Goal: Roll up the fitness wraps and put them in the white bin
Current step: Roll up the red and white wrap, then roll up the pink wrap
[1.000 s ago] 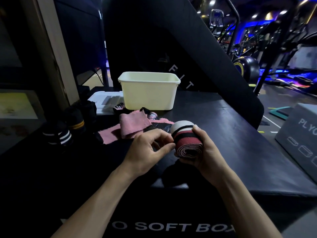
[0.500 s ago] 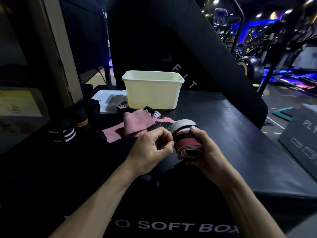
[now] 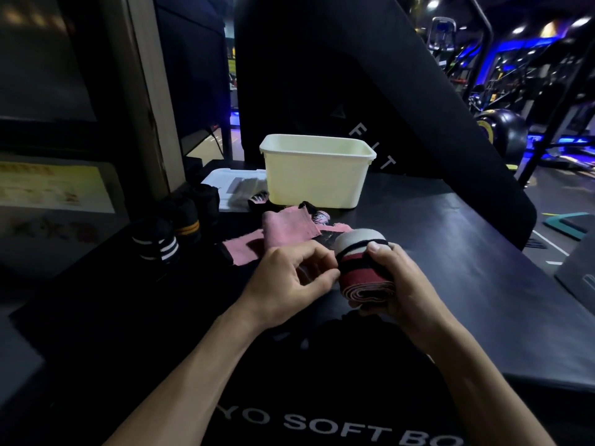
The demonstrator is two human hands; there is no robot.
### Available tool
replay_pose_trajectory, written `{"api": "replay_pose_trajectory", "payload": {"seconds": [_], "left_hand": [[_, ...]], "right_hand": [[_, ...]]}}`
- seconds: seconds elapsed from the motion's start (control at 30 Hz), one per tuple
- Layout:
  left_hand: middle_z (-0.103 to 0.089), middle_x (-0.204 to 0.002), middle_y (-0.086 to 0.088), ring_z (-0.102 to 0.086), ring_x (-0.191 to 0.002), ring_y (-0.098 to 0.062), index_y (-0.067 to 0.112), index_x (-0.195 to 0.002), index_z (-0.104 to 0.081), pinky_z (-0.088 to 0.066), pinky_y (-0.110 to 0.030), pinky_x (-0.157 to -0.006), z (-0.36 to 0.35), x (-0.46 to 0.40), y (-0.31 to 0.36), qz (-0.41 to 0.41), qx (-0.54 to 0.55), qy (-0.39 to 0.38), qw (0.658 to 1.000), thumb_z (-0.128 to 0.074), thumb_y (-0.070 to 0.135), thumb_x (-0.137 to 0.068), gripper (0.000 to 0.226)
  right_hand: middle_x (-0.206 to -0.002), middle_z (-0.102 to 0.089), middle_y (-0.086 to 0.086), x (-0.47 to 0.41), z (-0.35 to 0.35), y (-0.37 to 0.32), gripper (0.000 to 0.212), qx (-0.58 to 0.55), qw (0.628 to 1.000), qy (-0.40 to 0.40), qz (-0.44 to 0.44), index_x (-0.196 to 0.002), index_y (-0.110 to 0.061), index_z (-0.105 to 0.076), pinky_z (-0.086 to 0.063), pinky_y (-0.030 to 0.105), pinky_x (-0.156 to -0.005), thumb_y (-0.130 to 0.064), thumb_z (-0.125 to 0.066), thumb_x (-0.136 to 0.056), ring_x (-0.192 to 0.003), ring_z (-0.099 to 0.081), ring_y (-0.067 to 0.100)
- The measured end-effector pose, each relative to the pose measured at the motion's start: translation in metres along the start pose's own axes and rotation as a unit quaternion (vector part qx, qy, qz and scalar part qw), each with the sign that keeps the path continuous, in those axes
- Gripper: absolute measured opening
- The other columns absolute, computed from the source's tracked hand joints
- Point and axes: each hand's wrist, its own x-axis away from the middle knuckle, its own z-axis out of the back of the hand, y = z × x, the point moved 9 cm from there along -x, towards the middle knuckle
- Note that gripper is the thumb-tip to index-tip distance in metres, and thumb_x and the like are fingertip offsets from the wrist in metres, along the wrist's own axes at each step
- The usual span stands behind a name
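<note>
The bin (image 3: 317, 175) stands at the back of the bench (image 3: 450, 252). Before it lie unrolled wraps (image 3: 283, 235); left of those sit rolled wraps (image 3: 167, 233). Nearer the person, both hands hold a rolled wrap (image 3: 360, 265) above the bench: left hand (image 3: 289, 281) beside its left, right hand (image 3: 396, 284) round its right.

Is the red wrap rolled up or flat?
Rolled up: the red wrap shows spiral layers at its end, gripped by the right hand.

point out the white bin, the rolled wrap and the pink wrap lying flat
white bin (image 3: 317, 181), head view, on its front wall
rolled wrap (image 3: 363, 275), head view, on its dark red band
pink wrap (image 3: 286, 231), head view, on the folded upper layer
</note>
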Motion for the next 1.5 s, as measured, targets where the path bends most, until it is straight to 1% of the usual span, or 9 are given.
{"api": "replay_pose_trajectory", "payload": {"seconds": [0.23, 0.33, 0.5, 0.6, 0.8, 0.97, 1.17, 1.27, 1.5], "left_hand": [[-0.066, -0.071, 0.016, -0.063, -0.063, -0.001, 0.021, -0.08, -0.071, -0.047, -0.016, -0.063, 0.046, 0.018, 0.005, -0.039, -0.068, 0.046, 0.996, -0.075, 0.011, -0.084, 0.011], [-0.067, -0.07, 0.01, -0.061, -0.061, -0.004, 0.021, -0.081, -0.07, -0.045, -0.017, -0.062, 0.072, 0.027, -0.008, 0.002, -0.042, 0.081, 0.996, -0.073, 0.015, -0.086, 0.008], [-0.07, -0.078, 0.004, -0.068, -0.071, -0.017, 0.022, -0.087, -0.069, -0.054, -0.032, -0.068, 0.116, 0.05, -0.036, 0.054, -0.028, 0.113, 0.992, -0.069, 0.022, -0.09, 0.002], [-0.073, -0.083, 0.008, -0.071, -0.079, -0.011, 0.022, -0.092, -0.071, -0.057, -0.033, -0.074, 0.137, 0.064, -0.047, 0.069, -0.033, 0.121, 0.99, -0.069, 0.017, -0.093, 0.005], [-0.073, -0.086, 0.022, -0.068, -0.088, 0.005, 0.02, -0.104, -0.076, -0.046, -0.005, -0.074, 0.164, 0.072, -0.063, 0.139, -0.088, 0.208, 0.964, -0.063, 0.007, -0.098, 0.02], [-0.067, -0.116, 0.006, -0.064, -0.109, -0.014, 0.02, -0.119, -0.07, -0.05, -0.026, -0.096, 0.127, 0.05, -0.08, 0.176, -0.184, 0.075, 0.964, -0.057, 0.017, -0.099, 0.024], [-0.056, -0.143, -0.004, -0.049, -0.133, -0.029, 0.027, -0.142, -0.056, -0.042, -0.036, -0.11, 0.102, 0.021, -0.108, 0.236, -0.282, -0.052, 0.928, -0.061, 0.035, -0.098, 0.044], [-0.062, -0.136, 0.001, -0.054, -0.129, -0.023, 0.037, -0.141, -0.058, -0.045, -0.034, -0.108, 0.104, 0.013, -0.111, 0.214, -0.288, -0.057, 0.932, -0.064, 0.035, -0.097, 0.045], [-0.069, -0.105, -0.002, -0.064, -0.106, -0.026, 0.025, -0.109, -0.072, -0.049, -0.035, -0.089, 0.108, 0.007, -0.109, 0.158, -0.265, -0.02, 0.951, -0.064, 0.027, -0.096, 0.015]], "right_hand": [[-0.106, -0.071, 0.019, 0.003, -0.049, 0.0, 0.044, 0.001, 0.999, -0.038, 0.007, -0.121, -0.018, -0.062, -0.056, 0.045, -0.059, -0.048, -0.067, -0.09, -0.08, -0.072, 0.033], [-0.114, -0.071, 0.018, 0.002, -0.074, 0.001, 0.051, -0.037, 0.998, -0.041, 0.01, -0.127, -0.016, -0.058, -0.058, 0.055, -0.08, -0.046, -0.061, -0.086, -0.095, -0.073, 0.031], [-0.113, -0.073, 0.008, 0.004, -0.115, -0.003, 0.039, 0.018, 0.995, -0.085, 0.046, -0.129, -0.022, -0.059, -0.056, 0.034, -0.085, -0.024, -0.069, -0.092, -0.104, -0.071, 0.019], [-0.111, -0.075, -0.002, 0.003, -0.133, -0.009, 0.054, 0.086, 0.988, -0.115, 0.057, -0.131, -0.028, -0.06, -0.056, 0.022, -0.079, -0.018, -0.082, -0.083, -0.102, -0.071, 0.01], [-0.112, -0.075, -0.002, -0.036, -0.162, -0.04, 0.069, 0.159, 0.979, -0.085, 0.1, -0.132, -0.023, -0.06, -0.06, 0.026, -0.082, -0.029, -0.088, -0.069, -0.101, -0.074, 0.012], [-0.109, -0.072, 0.006, -0.109, -0.163, -0.068, 0.064, 0.192, 0.974, 0.03, 0.114, -0.13, -0.02, -0.059, -0.061, 0.032, -0.079, -0.029, -0.09, -0.075, -0.092, -0.072, 0.015], [-0.108, -0.073, 0.004, -0.166, -0.188, -0.065, 0.066, 0.342, 0.928, 0.001, 0.149, -0.12, -0.032, -0.064, -0.061, 0.034, -0.079, -0.047, -0.091, -0.061, -0.092, -0.071, 0.02], [-0.104, -0.071, 0.004, -0.181, -0.202, -0.063, 0.053, 0.397, 0.902, -0.002, 0.17, -0.115, -0.027, -0.066, -0.05, 0.028, -0.066, -0.038, -0.092, -0.069, -0.086, -0.066, 0.02], [-0.112, -0.07, 0.003, -0.192, -0.215, -0.031, 0.055, 0.483, 0.856, -0.093, 0.161, -0.128, -0.022, -0.063, -0.049, 0.027, -0.079, -0.046, -0.082, -0.082, -0.101, -0.067, 0.022]]}}
